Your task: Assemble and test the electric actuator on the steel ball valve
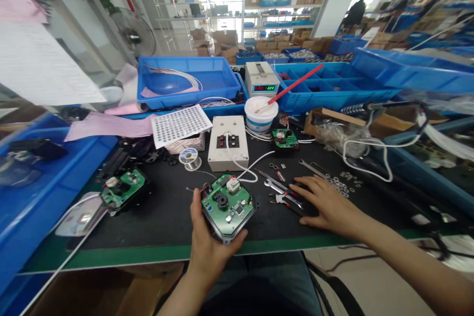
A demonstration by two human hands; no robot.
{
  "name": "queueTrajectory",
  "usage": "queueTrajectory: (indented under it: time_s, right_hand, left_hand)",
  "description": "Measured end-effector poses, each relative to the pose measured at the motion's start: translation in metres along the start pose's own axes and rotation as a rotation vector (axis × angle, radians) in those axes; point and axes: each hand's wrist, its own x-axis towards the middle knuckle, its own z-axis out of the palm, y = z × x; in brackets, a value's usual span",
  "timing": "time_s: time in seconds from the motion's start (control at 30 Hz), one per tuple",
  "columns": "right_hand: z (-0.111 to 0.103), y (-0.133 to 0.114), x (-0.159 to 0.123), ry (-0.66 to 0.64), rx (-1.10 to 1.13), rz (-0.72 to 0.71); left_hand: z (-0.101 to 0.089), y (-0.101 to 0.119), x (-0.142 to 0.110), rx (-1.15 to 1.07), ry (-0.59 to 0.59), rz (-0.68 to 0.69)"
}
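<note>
My left hand (213,252) is closed round the lower edges of an octagonal housing with a green circuit board (231,212) facing up. The board carries a round black part, a white part and a white cable running off it. My right hand (326,202) hovers or rests, fingers spread, over the dark handles of several hand tools; whether it touches them I cannot tell. Beside its fingertips lie a wrench (274,186) and cutting pliers (280,200) with red and white near the jaws. Metal nuts (338,185) lie scattered past the hand.
A similar board (126,190) lies at left, and a smaller board (285,138) further back. Behind are a switch box (228,150), solder spool (190,159), white tub (261,118) with a red brush (296,84), and a power supply (262,79). Blue bins (188,94) line the back.
</note>
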Motion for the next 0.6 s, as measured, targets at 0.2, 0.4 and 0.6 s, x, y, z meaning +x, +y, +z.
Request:
queueTrajectory:
  time_s: [0.2, 0.4, 0.6]
  right_hand:
    - [0.005, -0.008, -0.005, 0.160, -0.136, -0.034]
    - [-0.003, -0.016, -0.008, 0.238, 0.067, 0.127]
    - [-0.005, -0.041, 0.003, 0.254, 1.041, 0.542]
  left_hand:
    - [0.000, -0.008, -0.002, 0.044, -0.010, 0.032]
    - [0.000, -0.006, -0.001, 0.038, -0.028, 0.022]
    - [0.000, -0.004, -0.001, 0.044, -0.016, 0.032]
